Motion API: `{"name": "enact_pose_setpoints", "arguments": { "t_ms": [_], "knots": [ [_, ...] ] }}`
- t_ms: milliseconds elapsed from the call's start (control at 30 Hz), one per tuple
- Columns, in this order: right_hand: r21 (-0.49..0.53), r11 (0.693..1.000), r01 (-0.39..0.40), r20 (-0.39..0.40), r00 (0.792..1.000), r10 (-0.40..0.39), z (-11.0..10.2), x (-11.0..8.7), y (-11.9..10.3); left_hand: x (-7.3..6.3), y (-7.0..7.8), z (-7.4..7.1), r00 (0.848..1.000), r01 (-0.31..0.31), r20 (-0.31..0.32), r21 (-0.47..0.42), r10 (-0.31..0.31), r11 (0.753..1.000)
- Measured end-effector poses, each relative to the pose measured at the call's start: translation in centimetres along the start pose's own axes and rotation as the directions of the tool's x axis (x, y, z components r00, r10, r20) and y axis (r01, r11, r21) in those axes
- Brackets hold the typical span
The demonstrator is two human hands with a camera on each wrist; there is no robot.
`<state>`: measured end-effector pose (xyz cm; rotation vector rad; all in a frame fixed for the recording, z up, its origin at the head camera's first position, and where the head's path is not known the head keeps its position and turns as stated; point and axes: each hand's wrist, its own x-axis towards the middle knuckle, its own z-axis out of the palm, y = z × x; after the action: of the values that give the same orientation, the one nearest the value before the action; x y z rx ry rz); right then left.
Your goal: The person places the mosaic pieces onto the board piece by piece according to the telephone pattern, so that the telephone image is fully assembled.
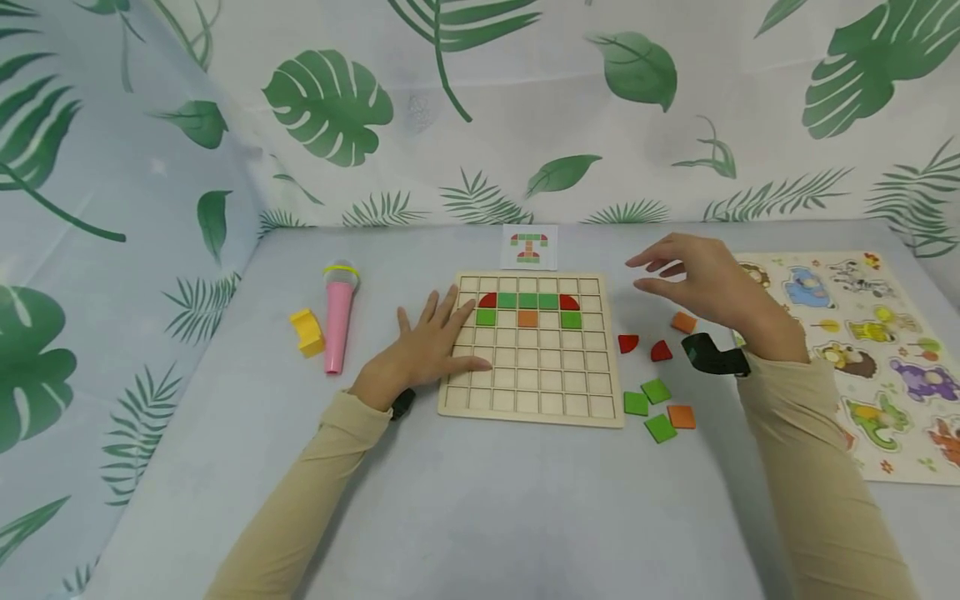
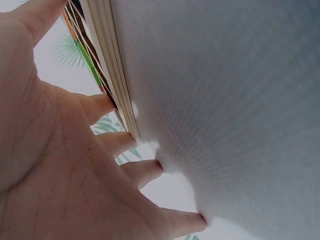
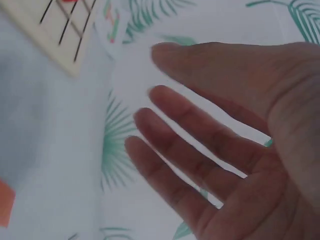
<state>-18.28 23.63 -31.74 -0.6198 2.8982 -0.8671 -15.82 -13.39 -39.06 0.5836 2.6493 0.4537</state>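
A wooden grid board (image 1: 540, 406) lies flat on the table, with red, green and orange tiles set in its upper rows. Spread fingers of my left hand (image 1: 429, 340) rest over the board's left edge; in the left wrist view the fingertips touch the board (image 2: 111, 60) and the cloth. My right hand (image 1: 701, 279) hovers right of the board, fingers relaxed and holding nothing. Below it lie loose tiles: two red quarter-rounds (image 1: 628, 343), several green squares (image 1: 636, 403) and two orange squares (image 1: 682, 417). A pattern card (image 1: 529, 247) sits behind the board.
To the left are a pink toy microphone (image 1: 340, 325) and a yellow wavy block (image 1: 307, 332). An animal puzzle board (image 1: 873, 350) lies at the right, partly under the right forearm. A leaf-patterned cloth (image 1: 480, 125) hangs at the back.
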Motion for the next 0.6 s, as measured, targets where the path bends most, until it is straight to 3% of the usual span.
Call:
{"name": "enact_pose_setpoints", "arguments": {
  "t_ms": [100,300,433,600],
  "knots": [
    [-0.034,0.993,-0.115,0.08,0.99,0.117,-0.4,-0.3,1.3,0.1,-0.1,0.0,1.0,0.001,0.0,0.002,-0.001,1.0],
    [-0.093,0.952,-0.292,0.187,0.934,0.305,-0.6,-1.2,3.8,0.1,-0.1,0.0,1.0,0.001,-0.007,-0.002,-0.001,1.0],
    [-0.069,0.949,-0.308,0.224,0.922,0.316,-0.2,-1.7,4.9,0.1,-0.1,0.1,1.0,0.001,-0.004,-0.007,-0.001,1.0],
    [-0.06,0.952,-0.301,0.22,0.926,0.306,0.4,-1.9,5.5,0.1,-0.2,0.1,1.0,0.005,-0.003,-0.004,-0.005,1.0]
  ]
}}
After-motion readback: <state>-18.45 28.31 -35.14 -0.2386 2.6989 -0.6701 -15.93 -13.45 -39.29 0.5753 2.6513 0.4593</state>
